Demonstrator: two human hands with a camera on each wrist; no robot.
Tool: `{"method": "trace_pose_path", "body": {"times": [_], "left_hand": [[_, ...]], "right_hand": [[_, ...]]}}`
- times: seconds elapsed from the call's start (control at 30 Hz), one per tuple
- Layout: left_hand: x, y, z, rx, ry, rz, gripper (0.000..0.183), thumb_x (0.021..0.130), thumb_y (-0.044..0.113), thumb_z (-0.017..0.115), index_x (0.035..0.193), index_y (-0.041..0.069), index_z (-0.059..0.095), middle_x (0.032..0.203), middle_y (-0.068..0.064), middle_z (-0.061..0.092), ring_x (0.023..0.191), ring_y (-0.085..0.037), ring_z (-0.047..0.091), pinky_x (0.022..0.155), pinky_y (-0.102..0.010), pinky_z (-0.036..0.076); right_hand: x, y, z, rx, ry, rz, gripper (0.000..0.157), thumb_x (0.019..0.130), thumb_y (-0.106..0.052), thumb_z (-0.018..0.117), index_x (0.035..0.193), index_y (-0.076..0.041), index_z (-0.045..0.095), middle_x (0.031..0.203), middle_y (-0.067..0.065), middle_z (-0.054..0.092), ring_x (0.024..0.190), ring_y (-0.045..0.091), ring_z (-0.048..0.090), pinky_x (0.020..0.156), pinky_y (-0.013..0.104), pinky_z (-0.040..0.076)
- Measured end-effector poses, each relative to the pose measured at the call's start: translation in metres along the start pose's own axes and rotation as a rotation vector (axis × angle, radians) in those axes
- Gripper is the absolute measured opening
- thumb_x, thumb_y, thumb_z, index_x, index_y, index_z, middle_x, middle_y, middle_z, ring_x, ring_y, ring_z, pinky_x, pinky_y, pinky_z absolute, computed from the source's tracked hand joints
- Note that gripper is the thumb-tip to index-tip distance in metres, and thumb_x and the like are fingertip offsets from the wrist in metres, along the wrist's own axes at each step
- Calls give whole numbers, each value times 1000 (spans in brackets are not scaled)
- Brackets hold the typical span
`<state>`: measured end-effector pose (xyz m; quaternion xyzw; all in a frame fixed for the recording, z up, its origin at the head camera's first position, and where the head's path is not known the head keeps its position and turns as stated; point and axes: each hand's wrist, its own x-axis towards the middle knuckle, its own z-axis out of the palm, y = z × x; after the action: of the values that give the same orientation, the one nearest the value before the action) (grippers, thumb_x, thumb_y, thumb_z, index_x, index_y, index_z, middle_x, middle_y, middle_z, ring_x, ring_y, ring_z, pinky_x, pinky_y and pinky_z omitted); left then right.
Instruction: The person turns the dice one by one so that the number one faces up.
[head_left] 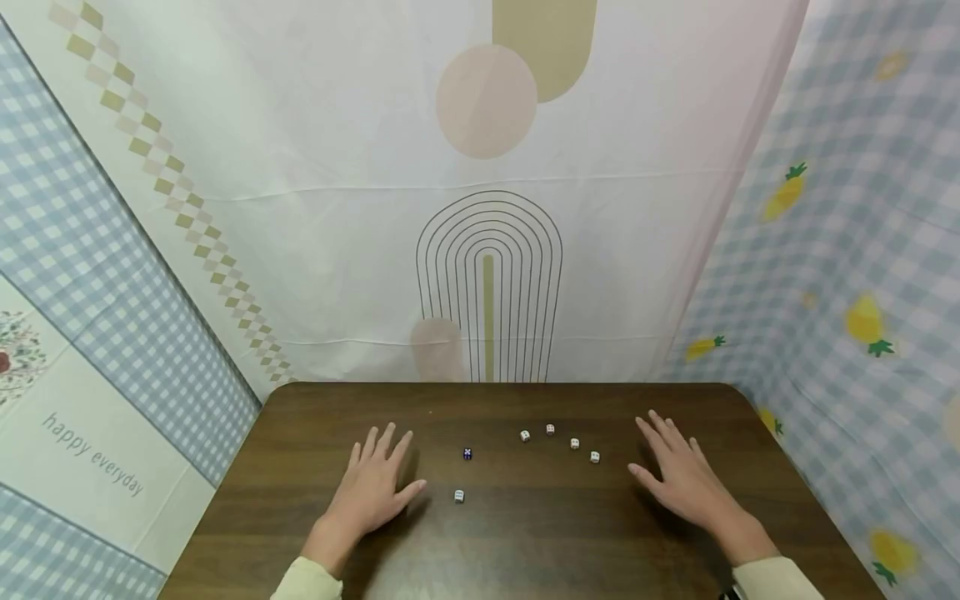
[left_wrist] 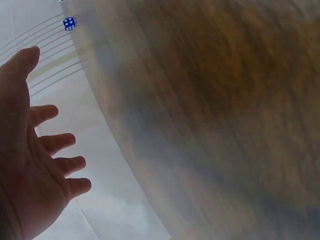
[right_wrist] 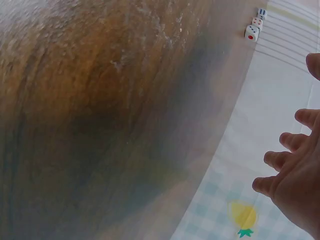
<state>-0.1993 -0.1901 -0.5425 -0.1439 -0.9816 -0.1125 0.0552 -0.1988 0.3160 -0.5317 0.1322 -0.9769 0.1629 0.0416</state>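
Both hands hover palm down over a brown wooden table, fingers spread, holding nothing. In the head view the left hand point(head_left: 372, 486) is left of a dark blue die point(head_left: 467, 453) and a white die point(head_left: 459, 497), touching neither. The right hand point(head_left: 682, 475) is nearest a white die point(head_left: 595, 457). Up and left from that one lie more white dice: one point(head_left: 574, 443), another point(head_left: 551, 429) and a third point(head_left: 525, 436). The left wrist view shows the blue die point(left_wrist: 69, 23) beyond the thumb. White dice point(right_wrist: 252, 33) appear at the top of the right wrist view.
The brown table point(head_left: 525, 542) has rounded far corners and meets a white patterned cloth point(head_left: 337, 275) behind it. A blue checked cloth with yellow fruit prints point(head_left: 810, 275) hangs on the right. Another checked cloth point(head_left: 112, 275) hangs at the left.
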Motion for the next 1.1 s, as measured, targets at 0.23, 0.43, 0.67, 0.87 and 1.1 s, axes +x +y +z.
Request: {"method": "trace_pose_path", "body": {"times": [0.23, 0.43, 0.67, 0.87, 1.1], "left_hand": [[0, 7, -1, 23, 6, 68, 79, 94, 56, 67, 156, 13, 45, 161, -24, 38, 149, -49, 34, 115, -68, 31], [2, 15, -2, 22, -21, 116, 79, 95, 57, 64, 157, 13, 42, 163, -22, 37, 149, -47, 34, 116, -66, 30], [6, 26, -3, 62, 3, 236, 77, 96, 56, 64, 154, 9, 47, 158, -22, 44, 146, -45, 40, 115, -63, 34], [9, 31, 1, 105, -28, 317, 76, 96, 57, 61, 153, 8, 47, 158, -21, 44, 146, -43, 41, 116, -61, 35], [12, 39, 4, 160, -87, 393, 75, 99, 59, 56, 155, 11, 46, 160, -20, 42, 149, -40, 39, 118, -58, 33]], "right_hand": [[3, -10, 4, 10, 11, -46, 78, 101, -45, 63, 163, -12, 29, 168, 24, 22, 150, 54, 24, 110, 79, 22], [3, -21, 8, -4, 14, -75, 77, 100, -42, 65, 162, -12, 31, 168, 23, 23, 150, 52, 27, 110, 77, 26], [6, -31, 18, -65, 64, -175, 79, 94, -36, 74, 157, -6, 38, 162, 24, 36, 144, 47, 41, 109, 67, 38], [11, -37, 25, -162, 50, -230, 77, 92, -40, 75, 154, -6, 45, 158, 23, 42, 143, 44, 44, 110, 65, 39], [16, -35, 31, -221, 11, -264, 72, 94, -44, 71, 153, -10, 48, 162, 18, 40, 147, 42, 41, 112, 66, 36]]}}
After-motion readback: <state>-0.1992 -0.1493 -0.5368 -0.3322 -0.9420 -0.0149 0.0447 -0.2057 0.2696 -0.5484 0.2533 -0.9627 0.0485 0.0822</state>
